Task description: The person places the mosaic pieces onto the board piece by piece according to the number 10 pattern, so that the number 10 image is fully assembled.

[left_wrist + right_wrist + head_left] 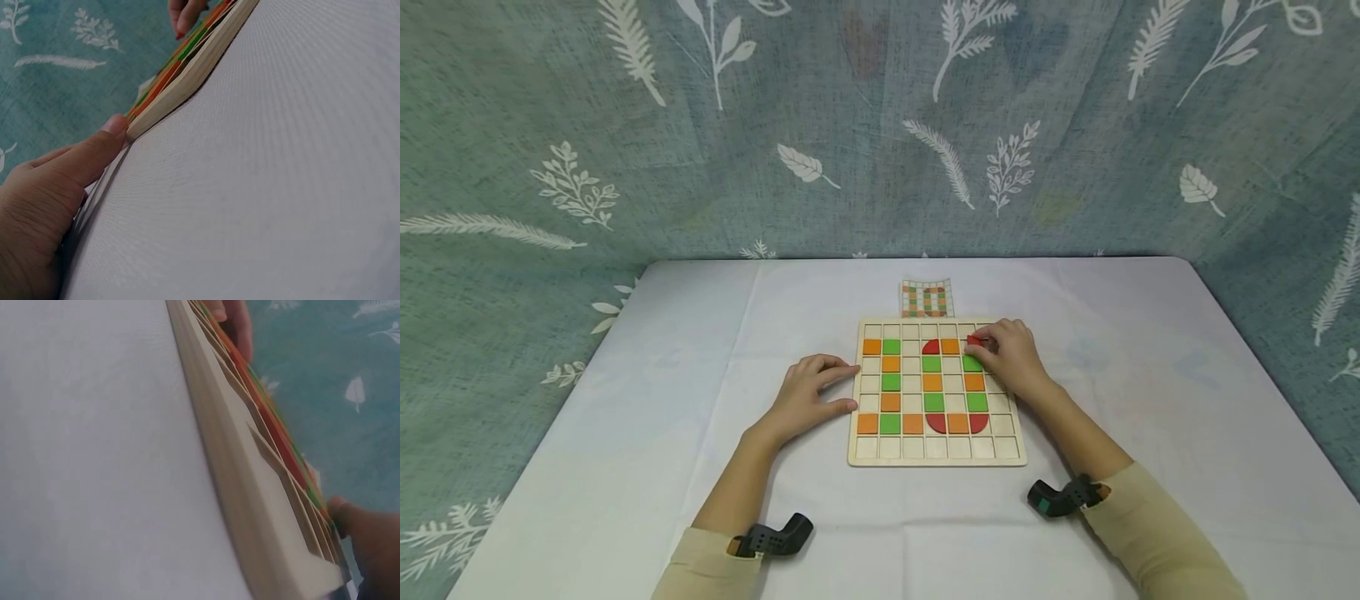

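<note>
A wooden grid board (938, 461) lies on the table, its cells partly filled with orange squares (891, 402), green squares (931, 363) and red rounded tiles (936, 423). Over the upper right of the grid, my right hand (1015, 358) pinches a red tile (973, 340) between thumb and fingers, just above a green square (972, 363). The held tile's full outline is hidden by the fingers. My left hand (805, 396) touches the board's left edge with thumb and fingers spread; the left wrist view shows its thumb (114, 125) against the rim.
Behind the board lies a small card (927, 298) printed with a similar coloured grid pattern. A white cloth (625, 467) covers the table. Leaf-patterned fabric (865, 133) hangs behind it. Both wrists wear black camera mounts (778, 537).
</note>
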Demonstrator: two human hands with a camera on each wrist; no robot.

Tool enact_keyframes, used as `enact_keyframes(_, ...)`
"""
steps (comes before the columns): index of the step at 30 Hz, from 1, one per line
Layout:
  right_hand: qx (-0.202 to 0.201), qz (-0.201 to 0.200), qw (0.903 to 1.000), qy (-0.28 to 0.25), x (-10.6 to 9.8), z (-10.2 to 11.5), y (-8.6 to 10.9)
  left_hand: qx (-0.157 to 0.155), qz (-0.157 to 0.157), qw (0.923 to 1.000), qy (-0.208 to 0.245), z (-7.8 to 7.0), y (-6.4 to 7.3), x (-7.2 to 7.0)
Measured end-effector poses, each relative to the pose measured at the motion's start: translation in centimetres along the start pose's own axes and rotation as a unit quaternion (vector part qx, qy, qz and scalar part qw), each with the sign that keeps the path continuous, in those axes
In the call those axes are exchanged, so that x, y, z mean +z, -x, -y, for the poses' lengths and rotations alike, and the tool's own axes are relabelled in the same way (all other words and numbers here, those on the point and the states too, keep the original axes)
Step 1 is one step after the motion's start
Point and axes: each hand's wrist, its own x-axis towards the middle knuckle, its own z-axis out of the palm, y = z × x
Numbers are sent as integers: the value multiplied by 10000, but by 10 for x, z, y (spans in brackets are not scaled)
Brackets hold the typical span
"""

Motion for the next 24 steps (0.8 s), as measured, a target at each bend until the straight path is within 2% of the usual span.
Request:
enact_keyframes(7,69,33,9993,-364,3,4,-3,29,-2,10000,-26,-1,0,0)
enact_keyframes(19,868,194,9923,-862,1,8,-4,232,-133,9996,-87,-1,2,1)
enact_keyframes(24,769,115,9916,-1031,-3,8,-3,228,-154,9996,-63,0,1,0)
